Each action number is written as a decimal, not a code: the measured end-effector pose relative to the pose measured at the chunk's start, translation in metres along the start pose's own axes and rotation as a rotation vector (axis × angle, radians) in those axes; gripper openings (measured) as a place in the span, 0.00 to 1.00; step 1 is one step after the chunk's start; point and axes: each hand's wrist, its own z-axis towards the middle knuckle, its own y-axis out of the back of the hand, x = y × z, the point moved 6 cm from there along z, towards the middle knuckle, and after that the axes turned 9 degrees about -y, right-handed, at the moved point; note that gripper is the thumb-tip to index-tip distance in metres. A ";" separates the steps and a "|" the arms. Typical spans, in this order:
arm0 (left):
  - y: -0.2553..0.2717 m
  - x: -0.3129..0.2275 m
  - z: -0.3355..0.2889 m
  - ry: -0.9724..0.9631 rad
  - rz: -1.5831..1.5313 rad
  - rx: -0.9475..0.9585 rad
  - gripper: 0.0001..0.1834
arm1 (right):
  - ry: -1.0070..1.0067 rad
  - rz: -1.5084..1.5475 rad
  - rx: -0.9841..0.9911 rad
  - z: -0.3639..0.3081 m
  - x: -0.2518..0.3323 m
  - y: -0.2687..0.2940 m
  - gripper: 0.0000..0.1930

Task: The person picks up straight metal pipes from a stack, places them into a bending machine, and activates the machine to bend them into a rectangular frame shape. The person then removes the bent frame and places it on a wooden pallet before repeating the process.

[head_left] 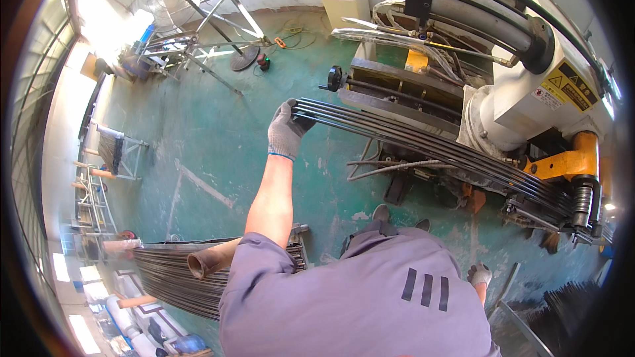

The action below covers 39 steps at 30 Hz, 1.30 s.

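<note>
My left hand, in a grey knit glove with a blue cuff edge, is closed around the near-left ends of several long, dark metal rods. They lie side by side and slant down to the right, along the front of a large machine. Their far ends reach a spring-fitted clamp area by an orange bracket. Low at my right side hangs my right hand, also gloved and away from the rods. Its fingers are too small and partly hidden to read.
A bundle of dark rods rests at lower left, with a brown cardboard tube over it. More dark rods lie at lower right beside a metal frame. A metal stand with a round base occupies the far left. Cable trails on the green floor.
</note>
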 end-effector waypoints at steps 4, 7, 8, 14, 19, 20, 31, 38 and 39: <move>-0.004 -0.007 -0.005 -0.021 -0.107 -0.209 0.23 | 0.071 -0.051 0.038 -0.039 0.031 -0.050 0.12; -0.015 0.004 -0.003 0.018 -0.086 -0.141 0.24 | 0.140 -0.022 0.079 -0.023 0.027 -0.051 0.12; -0.024 0.009 -0.005 0.045 -0.119 -0.081 0.23 | 0.164 -0.021 0.057 -0.021 0.027 -0.052 0.12; -0.042 0.007 -0.025 -0.024 0.089 -0.021 0.24 | 0.108 -0.015 0.042 -0.025 0.019 -0.035 0.09; -0.046 0.008 -0.033 0.045 0.023 0.025 0.27 | 0.042 -0.109 -0.012 -0.015 -0.002 -0.016 0.07; -0.045 0.010 -0.032 0.052 -0.012 0.001 0.27 | 0.044 -0.117 -0.017 -0.015 -0.002 -0.016 0.08; -0.035 0.018 -0.027 0.058 0.037 0.018 0.31 | 0.115 -0.047 0.008 -0.009 -0.010 -0.007 0.10; 0.002 0.014 -0.017 0.061 0.223 0.061 0.25 | 0.112 -0.199 -0.019 -0.003 -0.011 -0.003 0.15; 0.002 0.019 -0.012 0.076 0.199 0.085 0.25 | 0.147 -0.348 -0.064 0.004 -0.014 0.005 0.15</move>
